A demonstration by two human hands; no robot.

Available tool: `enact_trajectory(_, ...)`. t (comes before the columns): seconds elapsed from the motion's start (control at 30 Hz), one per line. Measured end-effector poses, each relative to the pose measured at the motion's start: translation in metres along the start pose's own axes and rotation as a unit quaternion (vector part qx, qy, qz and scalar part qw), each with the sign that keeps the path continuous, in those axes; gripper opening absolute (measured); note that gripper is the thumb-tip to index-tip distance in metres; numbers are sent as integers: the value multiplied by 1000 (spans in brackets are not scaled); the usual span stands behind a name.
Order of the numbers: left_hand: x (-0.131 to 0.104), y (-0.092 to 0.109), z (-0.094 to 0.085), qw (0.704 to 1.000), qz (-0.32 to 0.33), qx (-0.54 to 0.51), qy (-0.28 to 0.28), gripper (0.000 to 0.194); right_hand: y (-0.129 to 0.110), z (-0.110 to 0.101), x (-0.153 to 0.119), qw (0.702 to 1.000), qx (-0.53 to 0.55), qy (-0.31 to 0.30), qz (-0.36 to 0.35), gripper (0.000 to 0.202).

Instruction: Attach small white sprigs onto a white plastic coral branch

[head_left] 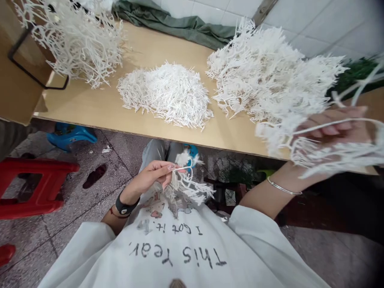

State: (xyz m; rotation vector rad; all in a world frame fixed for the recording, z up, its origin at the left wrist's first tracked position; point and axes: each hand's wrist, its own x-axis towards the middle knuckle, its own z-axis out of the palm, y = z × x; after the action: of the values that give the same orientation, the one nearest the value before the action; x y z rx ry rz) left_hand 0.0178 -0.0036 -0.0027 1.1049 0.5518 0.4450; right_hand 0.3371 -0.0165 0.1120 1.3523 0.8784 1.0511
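Observation:
My left hand (153,176) is above my lap, with thumb and fingers pinched round the stem of a white branched plastic sprig (192,186), whose feathery tips fan out to the right. Out at the right, over the table's front edge, my right hand (336,126) is somewhat blurred. Its fingers curl round white branched strands (333,158), and a long thin stem loops across them. Just beyond that hand lies a large heap of white branched sprigs (276,76). Small white pieces form a lower pile (171,94) at the table's middle.
The tan table (99,110) runs across in front of me. A tangle of white branches (81,44) stands at the left beside a cardboard box (21,80). Green cloth (180,26) lies along the tiled wall. Red (39,184) and blue stools (70,136) stand below left.

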Motion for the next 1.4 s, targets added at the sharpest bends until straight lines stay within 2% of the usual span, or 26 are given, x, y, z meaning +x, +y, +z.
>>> enact_trajectory(0.03,3,-2,-1,1000,-3,6,-6,43,-3,-2,2,957,-285,2,-47,25)
enact_trajectory(0.07,6,-5,-3,1000,-7,15,-13,43,-6,-3,4,845,-528,-1,-87,26)
enact_trajectory(0.1,9,-8,-5,999,-12,28,-21,42,-11,-5,6,715,-691,-12,-109,28)
enact_trajectory(0.13,13,-12,-8,999,-18,44,-27,42,-15,-6,8,610,-784,-28,-109,31)
enact_trajectory(0.17,17,-16,-11,997,-25,62,-29,41,-19,-8,9,534,-840,-41,-85,35)
enact_trajectory(0.2,21,-21,-15,996,-32,82,-25,41,-23,-11,9,478,-876,-48,-50,38)
enact_trajectory(0.27,29,-33,-22,993,-42,114,-2,40,-29,-16,5,403,-914,-50,8,36)
enact_trajectory(0.33,35,-44,-29,992,-38,117,27,38,-31,-23,0,375,-926,-33,16,33)
enact_trajectory(0.4,35,-49,-33,994,-32,102,36,36,-31,-28,-4,364,-931,-24,8,32)
enact_trajectory(0.5,26,-42,-34,996,-21,87,28,33,-30,-29,-6,352,-935,-50,2,33)
enact_trajectory(0.6,14,-15,-26,996,-5,92,7,27,-31,-21,-9,339,-938,-75,-22,35)
enact_trajectory(0.77,10,47,5,982,22,94,-164,22,-34,4,-23,311,-942,-110,-67,33)
enact_trajectory(0.83,21,76,25,975,39,104,-191,20,-36,14,-32,292,-946,-128,-62,29)
enact_trajectory(0.9,43,111,48,968,79,137,-196,23,-37,23,-42,265,-952,-134,-72,27)
enact_trajectory(0.93,60,129,60,959,119,169,-191,25,-38,27,-47,246,-956,-136,-87,29)
enact_trajectory(1.0,102,167,85,937,232,228,-130,28,-38,35,-55,205,-961,-143,-119,40)
enact_trajectory(1.07,154,200,106,902,337,267,-34,46,-38,41,-61,169,-964,-154,-135,48)
enact_trajectory(1.1,181,212,114,880,387,274,5,58,-38,43,-63,161,-964,-159,-141,48)
enact_trajectory(1.13,206,220,119,864,415,280,44,57,-38,45,-65,159,-963,-160,-144,46)
enact_trajectory(1.17,228,224,122,852,409,315,86,60,-39,45,-65,158,-963,-160,-147,44)
enact_trajectory(1.2,245,223,122,849,362,369,111,65,-39,45,-66,157,-963,-159,-149,43)
enact_trajectory(1.23,256,218,121,849,308,407,135,66,-39,43,-66,159,-962,-159,-153,43)
enact_trajectory(1.27,260,209,118,848,272,435,132,80,-40,41,-66,162,-961,-160,-158,43)
enact_trajectory(1.3,259,198,114,840,261,468,85,87,-40,38,-65,165,-960,-161,-161,43)
enact_trajectory(1.33,252,185,110,839,259,477,46,84,-41,35,-64,171,-959,-160,-161,44)
enact_trajectory(1.4,227,155,102,841,247,481,-35,64,-41,28,-61,182,-959,-157,-147,45)
